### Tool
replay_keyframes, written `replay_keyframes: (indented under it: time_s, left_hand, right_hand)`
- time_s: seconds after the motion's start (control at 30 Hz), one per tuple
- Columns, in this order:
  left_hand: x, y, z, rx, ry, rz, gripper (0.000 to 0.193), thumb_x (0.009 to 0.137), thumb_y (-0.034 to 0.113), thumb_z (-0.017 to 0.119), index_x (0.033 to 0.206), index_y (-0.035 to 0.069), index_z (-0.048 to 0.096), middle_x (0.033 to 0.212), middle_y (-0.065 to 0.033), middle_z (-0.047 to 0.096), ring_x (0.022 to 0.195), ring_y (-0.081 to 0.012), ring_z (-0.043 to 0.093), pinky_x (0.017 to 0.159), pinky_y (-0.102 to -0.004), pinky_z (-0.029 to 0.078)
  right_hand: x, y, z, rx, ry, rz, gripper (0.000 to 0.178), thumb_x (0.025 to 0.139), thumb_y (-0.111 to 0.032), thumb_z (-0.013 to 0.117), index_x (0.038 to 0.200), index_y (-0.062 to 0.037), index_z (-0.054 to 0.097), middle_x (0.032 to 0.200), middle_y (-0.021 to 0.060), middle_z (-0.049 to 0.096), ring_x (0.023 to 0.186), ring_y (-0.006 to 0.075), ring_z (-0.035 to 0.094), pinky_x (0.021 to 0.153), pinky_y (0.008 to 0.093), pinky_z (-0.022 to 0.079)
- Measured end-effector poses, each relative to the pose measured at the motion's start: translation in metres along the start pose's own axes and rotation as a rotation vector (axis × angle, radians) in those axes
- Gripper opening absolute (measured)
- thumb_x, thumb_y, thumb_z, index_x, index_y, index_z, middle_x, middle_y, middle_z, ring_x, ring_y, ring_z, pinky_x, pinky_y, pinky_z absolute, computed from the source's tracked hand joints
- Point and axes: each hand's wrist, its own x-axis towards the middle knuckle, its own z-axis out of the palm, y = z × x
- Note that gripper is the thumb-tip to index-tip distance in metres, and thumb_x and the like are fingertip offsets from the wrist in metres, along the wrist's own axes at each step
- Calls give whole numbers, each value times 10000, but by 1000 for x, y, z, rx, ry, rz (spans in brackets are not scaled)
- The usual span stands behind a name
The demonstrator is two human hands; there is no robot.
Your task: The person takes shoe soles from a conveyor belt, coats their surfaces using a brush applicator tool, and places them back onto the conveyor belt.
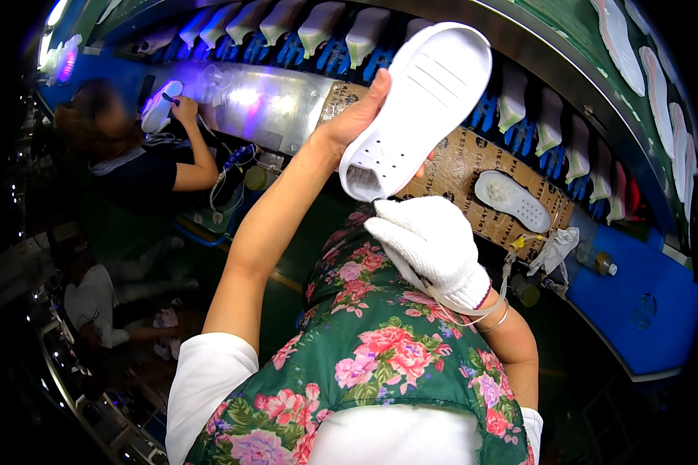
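Green floral apron (380, 353), nearest the camera, worn over a white shirt (209, 380). Far left: one co-worker (136, 167), dark top, holding a pale shoe part (160, 110). Next: bare metal bench top (287, 108), backed by a row of pale shoe forms (318, 29) on blue supports. Upper centre: bare left hand (361, 116), thumb along one edge of a white shoe sole (434, 85), fingers behind it, one fingertip showing past the far edge; sole pinched, raised before the bench. Risk, as judged: one-handed hold near the narrow end, so a slackened thumb could let the wide end tip or the piece slip; the pale cord (498, 304) at the other wrist might snag. Orientation: broad rounded end up and right, away from the wearer; narrow, hollowed end down and left; long axis a steep diagonal. Just below: gloved right hand (434, 244), white knit, fingers together and bent, a dark tip at their ends; whether they grip a tool, cannot tell. Right: cardboard covering (461, 182) bearing a grey-white perforated sole (523, 208); crumpled white cloth (557, 249); clear bottle (593, 257); blue board (636, 318).
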Motion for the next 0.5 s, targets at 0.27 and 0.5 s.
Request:
replay_keyframes:
  time_s: [0.27,0.5]
  left_hand:
    - [5,5,10,479,259,-87,825,930,696,474,1397,17,531,1244,-191,647,1033,-239,690,835,-380,607]
    - [9,31,39,731,291,-430,910,880,774,504,1352,2,600,1314,-228,608,1188,-282,616,968,-357,520]
  right_hand:
    - [7,1,-9,102,-35,126,330,743,-29,784,1061,-97,724,953,102,724,816,271,703,704,369,556]
    - [12,-4,-11,425,-96,348,230,769,-32,776,989,-94,752,953,92,734,842,267,706,757,371,564]
